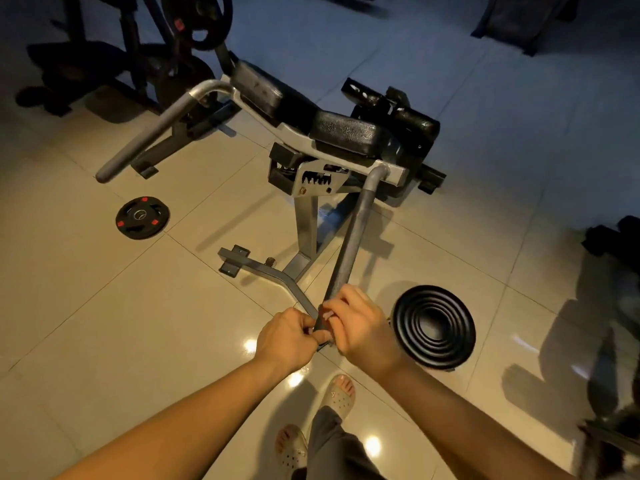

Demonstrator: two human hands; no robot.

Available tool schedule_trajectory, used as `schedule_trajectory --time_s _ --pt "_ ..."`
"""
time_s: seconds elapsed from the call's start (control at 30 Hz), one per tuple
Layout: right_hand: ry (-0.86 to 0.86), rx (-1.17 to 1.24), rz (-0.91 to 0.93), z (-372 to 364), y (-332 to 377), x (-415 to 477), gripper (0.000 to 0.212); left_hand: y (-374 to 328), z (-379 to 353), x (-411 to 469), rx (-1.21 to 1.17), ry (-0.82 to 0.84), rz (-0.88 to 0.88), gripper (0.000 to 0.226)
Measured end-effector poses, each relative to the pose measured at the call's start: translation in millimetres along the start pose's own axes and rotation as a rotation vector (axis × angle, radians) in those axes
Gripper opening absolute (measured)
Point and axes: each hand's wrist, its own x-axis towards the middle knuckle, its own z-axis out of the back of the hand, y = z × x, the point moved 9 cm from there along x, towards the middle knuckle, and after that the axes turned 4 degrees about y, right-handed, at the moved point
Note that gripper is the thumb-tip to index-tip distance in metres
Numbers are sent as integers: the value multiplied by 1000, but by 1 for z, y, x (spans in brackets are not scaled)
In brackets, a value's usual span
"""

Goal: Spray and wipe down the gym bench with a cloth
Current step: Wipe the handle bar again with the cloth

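- Floor (104,323): pale glossy tiles with bright light spots near the feet; the upper part of the view is dim.
- Gym bench (343,133): stands mid-frame on a grey steel frame, with black padded sections on top and a toothed adjuster plate under the seat pad. Its base feet rest on the tiles.
- Dark machine (145,46): behind the bench at upper left; details are lost in shadow.
- Far handle bar (152,133): grey tube sloping from the bench toward the left.
- Near handle bar (349,237): grey tube running from the bench frame down toward the camera, its end reaching the hands.
- Stack of plates (433,327): black concentric discs on the floor just right of the right hand.
- Single plate (142,218): black with red marks, flat on the floor left of the bench, well apart from it.
- Right hand (363,327): clenched, fingers wrapped around the end of the near handle bar.
- Left hand (284,337): fingers curled, pinching the bar's tip from the left and touching the right hand's fingers.
- Whether anything sits between fingers and bar cannot be told.
- Sandals (341,393): pale, perforated, on both feet below the forearms.
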Motion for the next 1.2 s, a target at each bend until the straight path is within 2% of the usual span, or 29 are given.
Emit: schedule_trajectory --time_s 0.17,0.27,0.33,0.43,0.5,0.67,0.73,0.8,0.9,0.97,1.03,1.1,1.2 --pt "-207 -142 -245 52 -59 99 10 1 0 0 -16 2 29 30" --pt "-238 -143 -307 46 -55 90 10 4 -1 -1 -33 4 34 30" --pt "-178 -91 -248 26 -38 55 13 6 -3 -2 -62 16 32 28" --pt "8 -59 -9 -1 3 3 16 4 -4 -2 -95 25 19 28" --pt "50 -87 64 5 -2 11 17 5 -4 -2 -105 29 20 26" --pt "-183 -219 -206 68 -69 107 18 4 -3 2 -102 57 22 24" --pt "-227 -234 -275 68 -76 115 17 5 -2 5 -102 66 27 26" --pt "-263 -151 -357 55 -72 90 18 7 -4 4 -107 77 32 27" --pt "-165 -53 -241 18 -37 36 18 7 -5 0 -135 61 39 25" --pt "-25 -66 -95 1 -9 8 18 6 -4 0 -146 57 37 21" --pt "38 -134 6 3 -6 10 16 5 -4 1 -146 79 32 20" --pt "-16 -154 -54 26 -27 43 16 4 -5 4 -143 95 28 22" --pt "-196 -175 -212 68 -68 101 19 4 -4 6 -132 98 23 22"
